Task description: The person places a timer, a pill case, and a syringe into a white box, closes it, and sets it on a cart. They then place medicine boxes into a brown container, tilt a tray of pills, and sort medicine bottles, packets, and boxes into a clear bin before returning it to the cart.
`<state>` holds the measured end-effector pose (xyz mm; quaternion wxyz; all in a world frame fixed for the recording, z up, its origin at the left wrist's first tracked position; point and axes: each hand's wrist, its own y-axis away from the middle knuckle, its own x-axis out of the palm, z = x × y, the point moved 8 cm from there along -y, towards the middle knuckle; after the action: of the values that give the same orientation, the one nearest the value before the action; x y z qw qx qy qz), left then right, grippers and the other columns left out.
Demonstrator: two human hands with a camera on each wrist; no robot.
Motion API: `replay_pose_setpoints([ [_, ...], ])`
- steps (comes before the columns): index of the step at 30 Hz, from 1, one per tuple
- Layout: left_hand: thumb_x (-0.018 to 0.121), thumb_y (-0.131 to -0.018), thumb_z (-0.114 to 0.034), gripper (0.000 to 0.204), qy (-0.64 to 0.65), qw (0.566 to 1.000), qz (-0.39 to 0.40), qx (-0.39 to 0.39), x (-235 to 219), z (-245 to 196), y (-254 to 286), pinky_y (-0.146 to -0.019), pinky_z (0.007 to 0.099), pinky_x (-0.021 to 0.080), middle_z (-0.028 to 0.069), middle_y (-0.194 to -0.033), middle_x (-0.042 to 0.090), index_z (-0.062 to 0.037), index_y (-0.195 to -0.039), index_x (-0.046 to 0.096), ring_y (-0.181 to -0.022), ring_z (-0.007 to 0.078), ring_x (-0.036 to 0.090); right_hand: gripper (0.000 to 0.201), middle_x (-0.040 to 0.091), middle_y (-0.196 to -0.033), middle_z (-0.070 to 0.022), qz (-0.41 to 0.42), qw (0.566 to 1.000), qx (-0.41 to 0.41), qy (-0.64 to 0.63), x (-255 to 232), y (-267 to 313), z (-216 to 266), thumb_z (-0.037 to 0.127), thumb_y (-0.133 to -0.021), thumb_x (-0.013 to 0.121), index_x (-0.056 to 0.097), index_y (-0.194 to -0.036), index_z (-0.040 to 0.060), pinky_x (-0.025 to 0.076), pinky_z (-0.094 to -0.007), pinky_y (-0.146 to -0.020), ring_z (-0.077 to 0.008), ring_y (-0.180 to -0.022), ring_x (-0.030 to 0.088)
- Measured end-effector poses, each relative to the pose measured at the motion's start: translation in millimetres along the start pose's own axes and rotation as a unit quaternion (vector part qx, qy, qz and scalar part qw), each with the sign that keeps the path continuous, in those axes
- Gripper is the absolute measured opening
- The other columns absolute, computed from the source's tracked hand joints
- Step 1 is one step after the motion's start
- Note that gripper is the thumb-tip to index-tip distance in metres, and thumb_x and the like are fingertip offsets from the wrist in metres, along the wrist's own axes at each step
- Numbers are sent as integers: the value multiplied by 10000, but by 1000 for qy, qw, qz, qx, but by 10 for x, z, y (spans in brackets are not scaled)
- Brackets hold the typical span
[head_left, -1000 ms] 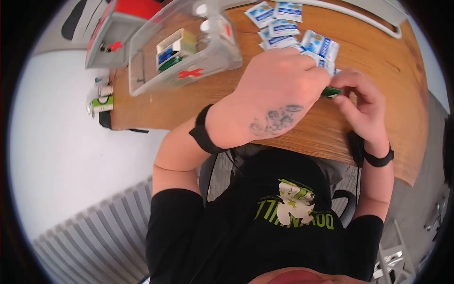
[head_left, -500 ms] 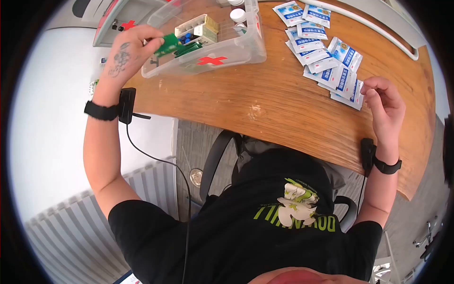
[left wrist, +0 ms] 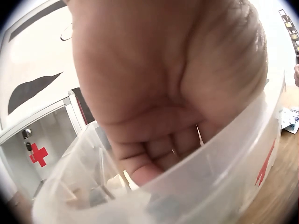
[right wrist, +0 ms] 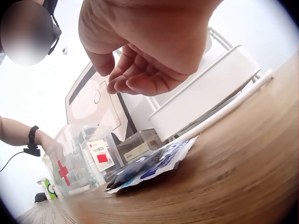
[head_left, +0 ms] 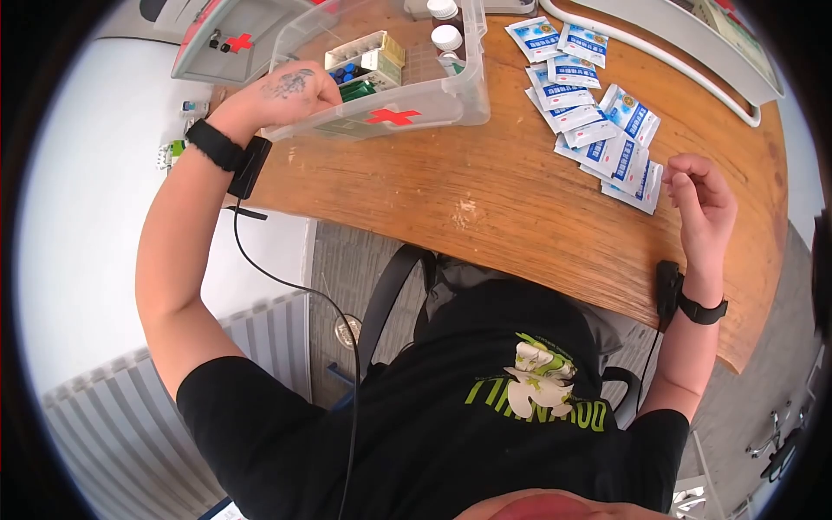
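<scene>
My left hand [head_left: 290, 92] reaches over the near wall of the clear plastic box [head_left: 472, 104], fingers bent down inside it. The left wrist view has this hand [left wrist: 163, 93] with its fingertips partly hidden behind the cloudy wall; whether they still hold a packet I cannot tell. Green packets [head_left: 357, 89] lie in the box right beside the fingers. My right hand [head_left: 704, 204] hovers at the near end of a spread of white-and-blue sachets [head_left: 628, 160]. Its fingers [right wrist: 140, 77] hang loosely curled with nothing in them.
In the box stand small cartons [head_left: 381, 65] and white-capped bottles [head_left: 446, 39]. Behind it is a cabinet [head_left: 204, 52] with a red cross. A white rack [head_left: 719, 43] borders the far right of the wooden table [head_left: 416, 173]. A cable hangs from the left wrist.
My left hand moved from beside the right hand to the box with a green packet, then down inside. The right hand stayed near the sachets and now holds nothing.
</scene>
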<state>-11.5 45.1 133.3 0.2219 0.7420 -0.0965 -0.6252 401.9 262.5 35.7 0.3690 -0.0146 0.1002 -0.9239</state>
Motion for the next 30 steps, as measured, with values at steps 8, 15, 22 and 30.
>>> replay_pose_setpoints([
  [8, 660, -864, -195, 253, -61, 996, 5, -61, -31, 119, -72, -778, 376, 515, 172, -863, 711, 36, -955, 708, -776, 316, 638, 134, 665, -969, -20, 3, 1000, 2, 7, -20, 8, 35, 36, -988, 636, 670, -1109, -12, 491, -246, -791, -98, -906, 617],
  [15, 651, -953, -216, 289, 157, 951, -237, -120, -313, -585, 364, -881, 353, 518, 183, -1069, 729, -10, -1145, 718, -993, 264, 684, 139, 700, -982, -39, -29, 999, 21, 38, -28, -15, 8, 34, -980, 649, 684, -1102, -24, 510, -243, -818, -95, -905, 645],
  [22, 737, -893, -171, 235, 26, 901, -434, 19, 50, -1069, 465, -797, 398, 535, 157, -987, 731, -40, -1087, 719, -890, 346, 681, 135, 714, -928, -11, -62, 992, 47, 97, -24, -84, -78, 45, -961, 672, 717, -1071, -20, 522, -223, -767, -61, -830, 639],
  [30, 749, -866, -127, 203, -8, 863, -503, 45, 145, -1182, 552, -732, 406, 506, 111, -868, 691, -64, -1057, 723, -812, 308, 653, 148, 700, -858, -5, -83, 980, 48, 176, -70, -127, -78, 90, -938, 689, 727, -1043, -6, 510, -224, -707, -58, -782, 615],
])
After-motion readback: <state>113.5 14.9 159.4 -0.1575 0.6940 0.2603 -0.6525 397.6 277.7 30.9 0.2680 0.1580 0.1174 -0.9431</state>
